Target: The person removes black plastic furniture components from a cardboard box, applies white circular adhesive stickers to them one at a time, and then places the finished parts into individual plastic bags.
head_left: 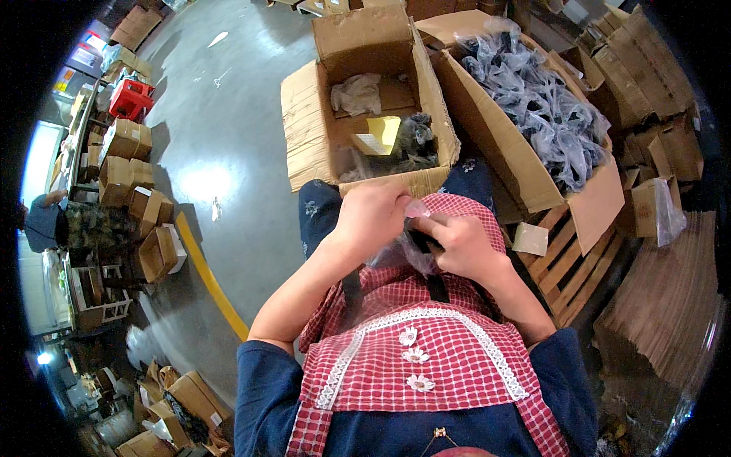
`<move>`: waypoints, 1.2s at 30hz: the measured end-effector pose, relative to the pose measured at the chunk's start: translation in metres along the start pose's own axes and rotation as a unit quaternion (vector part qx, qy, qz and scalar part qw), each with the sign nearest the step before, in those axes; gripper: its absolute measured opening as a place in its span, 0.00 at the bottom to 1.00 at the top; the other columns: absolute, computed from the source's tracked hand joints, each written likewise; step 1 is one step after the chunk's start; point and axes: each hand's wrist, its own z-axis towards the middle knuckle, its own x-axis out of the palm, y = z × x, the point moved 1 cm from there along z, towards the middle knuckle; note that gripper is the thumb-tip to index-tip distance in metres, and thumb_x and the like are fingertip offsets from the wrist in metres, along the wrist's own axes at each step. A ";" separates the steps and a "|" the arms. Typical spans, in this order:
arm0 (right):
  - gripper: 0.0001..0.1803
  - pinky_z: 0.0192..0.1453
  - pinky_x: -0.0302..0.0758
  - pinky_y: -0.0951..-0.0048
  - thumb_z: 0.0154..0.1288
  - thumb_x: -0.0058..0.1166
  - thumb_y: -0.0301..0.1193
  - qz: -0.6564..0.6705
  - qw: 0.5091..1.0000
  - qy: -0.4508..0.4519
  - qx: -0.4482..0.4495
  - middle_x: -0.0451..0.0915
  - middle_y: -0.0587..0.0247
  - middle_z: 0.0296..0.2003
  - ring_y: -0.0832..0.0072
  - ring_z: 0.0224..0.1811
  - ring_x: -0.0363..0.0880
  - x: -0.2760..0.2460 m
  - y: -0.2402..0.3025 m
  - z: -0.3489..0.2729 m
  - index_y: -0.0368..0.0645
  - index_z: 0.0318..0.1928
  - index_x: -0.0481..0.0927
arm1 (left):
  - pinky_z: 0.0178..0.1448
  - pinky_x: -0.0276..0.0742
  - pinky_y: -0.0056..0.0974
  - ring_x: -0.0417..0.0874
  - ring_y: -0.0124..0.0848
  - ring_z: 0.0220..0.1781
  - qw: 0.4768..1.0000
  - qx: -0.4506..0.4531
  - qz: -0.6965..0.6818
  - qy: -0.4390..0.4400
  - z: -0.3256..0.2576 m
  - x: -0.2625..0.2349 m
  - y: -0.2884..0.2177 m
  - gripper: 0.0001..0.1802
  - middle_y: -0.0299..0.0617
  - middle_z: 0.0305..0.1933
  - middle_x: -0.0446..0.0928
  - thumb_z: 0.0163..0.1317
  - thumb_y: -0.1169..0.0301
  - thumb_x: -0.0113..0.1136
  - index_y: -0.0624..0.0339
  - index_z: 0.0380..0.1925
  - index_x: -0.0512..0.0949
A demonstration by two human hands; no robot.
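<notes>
A clear plastic bag (407,257) is held between my hands above my lap. My left hand (373,215) is closed, its fingertips pinching the bag's upper edge. My right hand (463,244) grips the bag's other side, together with a small black item (423,241) whose kind I cannot make out; the fingers partly cover it. Just beyond my knees stands an open cardboard box (304,126) with dark bagged pieces (415,145), a yellow card piece (387,134) and a crumpled whitish plastic sheet (356,94) inside.
At the right, a long carton (487,126) is heaped with clear bags of dark items (533,99), beside a wooden pallet (582,266) and stacked flat cardboard (662,297). A yellow floor line (209,278) runs at left. Further left are cartons, a red stool (131,99) and another person (46,222).
</notes>
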 end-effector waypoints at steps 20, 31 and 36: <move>0.19 0.73 0.61 0.52 0.59 0.61 0.35 -0.158 0.976 -0.050 -0.142 0.83 0.59 0.42 0.64 0.52 0.79 -0.040 -0.012 -0.023 0.41 0.50 0.81 | 0.35 0.71 0.26 0.76 0.20 0.31 0.833 -0.157 -0.520 -0.107 -0.049 -0.024 0.005 0.05 0.35 0.33 0.80 0.69 0.74 0.59 0.65 0.39 0.80; 0.31 0.69 0.65 0.54 0.53 0.67 0.30 0.348 0.933 -0.013 -0.095 0.76 0.50 0.58 0.50 0.67 0.68 -0.041 -0.008 -0.007 0.43 0.59 0.75 | 0.44 0.73 0.31 0.79 0.27 0.38 0.863 0.052 -0.499 0.062 -0.022 -0.029 -0.051 0.03 0.42 0.35 0.79 0.64 0.79 0.60 0.68 0.36 0.80; 0.23 0.56 0.76 0.58 0.58 0.62 0.31 0.224 0.969 0.071 -0.080 0.80 0.49 0.49 0.54 0.52 0.80 -0.013 -0.028 -0.009 0.45 0.56 0.77 | 0.43 0.76 0.28 0.79 0.23 0.37 0.833 -0.065 -0.545 0.074 -0.011 -0.018 -0.047 0.05 0.41 0.38 0.80 0.67 0.79 0.59 0.69 0.41 0.80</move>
